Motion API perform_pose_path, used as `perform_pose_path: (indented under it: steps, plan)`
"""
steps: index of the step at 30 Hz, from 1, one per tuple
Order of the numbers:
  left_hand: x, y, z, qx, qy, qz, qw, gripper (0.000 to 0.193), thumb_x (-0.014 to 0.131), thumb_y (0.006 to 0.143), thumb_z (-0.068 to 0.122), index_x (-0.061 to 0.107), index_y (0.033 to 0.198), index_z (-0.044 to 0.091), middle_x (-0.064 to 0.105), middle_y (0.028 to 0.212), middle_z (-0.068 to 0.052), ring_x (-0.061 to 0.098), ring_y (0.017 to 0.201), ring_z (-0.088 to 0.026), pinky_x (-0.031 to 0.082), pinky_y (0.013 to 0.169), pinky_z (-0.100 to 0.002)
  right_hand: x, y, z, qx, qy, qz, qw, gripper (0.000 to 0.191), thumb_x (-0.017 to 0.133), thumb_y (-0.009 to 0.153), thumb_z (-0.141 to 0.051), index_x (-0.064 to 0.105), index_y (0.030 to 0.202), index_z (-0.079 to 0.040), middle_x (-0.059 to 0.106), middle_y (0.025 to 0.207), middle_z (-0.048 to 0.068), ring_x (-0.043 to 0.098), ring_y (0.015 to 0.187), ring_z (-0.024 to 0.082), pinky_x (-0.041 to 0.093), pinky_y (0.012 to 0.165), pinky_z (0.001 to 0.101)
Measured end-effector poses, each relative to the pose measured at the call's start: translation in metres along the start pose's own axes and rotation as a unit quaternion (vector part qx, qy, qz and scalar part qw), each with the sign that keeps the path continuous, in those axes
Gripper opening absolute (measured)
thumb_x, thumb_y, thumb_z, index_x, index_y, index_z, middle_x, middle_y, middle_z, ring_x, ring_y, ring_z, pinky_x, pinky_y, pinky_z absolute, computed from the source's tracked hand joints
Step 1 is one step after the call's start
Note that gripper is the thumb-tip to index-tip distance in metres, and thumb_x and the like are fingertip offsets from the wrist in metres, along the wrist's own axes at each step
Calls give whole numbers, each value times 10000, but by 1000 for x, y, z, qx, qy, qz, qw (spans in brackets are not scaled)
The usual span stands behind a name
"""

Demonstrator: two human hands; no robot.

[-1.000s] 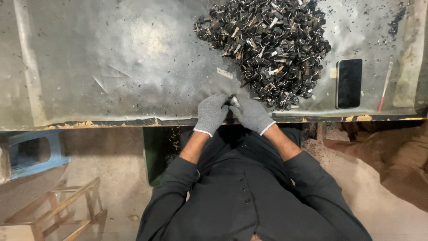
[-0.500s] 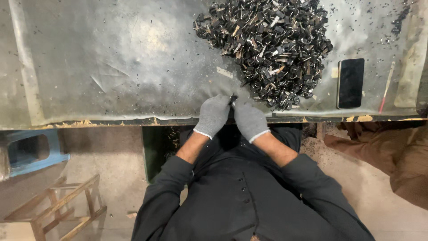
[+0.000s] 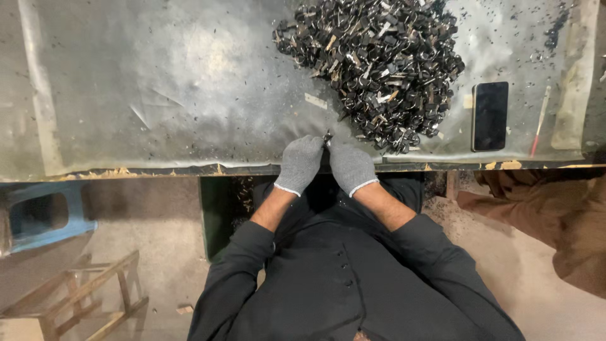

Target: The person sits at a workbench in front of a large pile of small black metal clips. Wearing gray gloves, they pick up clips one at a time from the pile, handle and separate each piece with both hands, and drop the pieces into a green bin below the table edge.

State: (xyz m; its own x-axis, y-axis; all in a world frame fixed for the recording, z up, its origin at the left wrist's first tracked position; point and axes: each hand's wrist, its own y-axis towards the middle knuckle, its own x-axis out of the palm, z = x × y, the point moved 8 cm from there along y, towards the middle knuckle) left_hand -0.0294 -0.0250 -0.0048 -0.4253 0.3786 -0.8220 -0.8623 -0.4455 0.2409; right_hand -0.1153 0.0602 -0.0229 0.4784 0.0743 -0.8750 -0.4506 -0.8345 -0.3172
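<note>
Currently left hand (image 3: pixel 300 163) and right hand (image 3: pixel 349 165), both gloved, pinch 1 small dark metal piece (image 3: pixel 327 137) between fingers at table (image 3: pixel 158 95) edge; risk: glove slip drops it off edge.

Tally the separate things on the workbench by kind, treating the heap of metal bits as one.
Gloved hands: 2, left and right, together on one small metal piece
Metal heap: 1
Black phone: 1
Red-tipped stick: 1
Total: 6

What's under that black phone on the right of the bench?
The black phone lies flat on the grey metal sheet covering the bench, beside the pile of small dark parts. Whatever is directly beneath it is hidden.
</note>
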Motion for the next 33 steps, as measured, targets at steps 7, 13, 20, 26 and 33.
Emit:
perform_pose_path:
  steps: [7, 13, 20, 26, 33]
  plan:
    - [-7, -4, 3, 9, -14, 25, 1000, 258, 642, 832, 67, 669, 1089, 75, 663, 944, -122, 666, 912, -338, 528, 795, -454, -23, 1, -2, -47, 49, 39, 997, 352, 572, 935, -167, 542, 1252, -15, 714, 898, 241, 711, 776, 429, 566, 677, 531]
    - [-7, -7, 1, -29, -33, 36, 998, 363, 641, 837, 48, 622, 1200, 32, 659, 990, -140, 653, 929, -366, 511, 807, -475, -24, -8, -1, -6, 47, 54, 997, 353, 638, 961, -259, 572, 1203, -10, 707, 812, 211, 710, 729, 395, 557, 629, 494]
    - [-3, -7, -1, -38, -65, 15, 997, 382, 620, 824, 12, 660, 1192, 107, 670, 924, -130, 673, 896, -355, 537, 824, -482, -21, -3, -13, -52, -77, 127, 988, 130, 625, 900, -150, 622, 987, -54, 685, 958, 196, 732, 845, 334, 591, 625, 422]
    - [-17, -11, 0, -44, -82, 90, 992, 337, 666, 831, 75, 651, 1166, 46, 680, 960, -134, 673, 855, -360, 521, 751, -475, -10, 9, 19, 29, 186, -11, 982, 378, 572, 1041, -294, 542, 1336, -60, 713, 936, 238, 684, 875, 452, 546, 722, 547]
    - [-8, -20, 0, -79, 47, 31, 995, 244, 735, 735, 132, 649, 952, 63, 661, 868, -142, 655, 769, -374, 501, 661, -496, -14, -15, 1, -62, 25, 56, 996, 362, 602, 909, -152, 571, 1242, -12, 715, 877, 209, 723, 695, 390, 579, 589, 503]
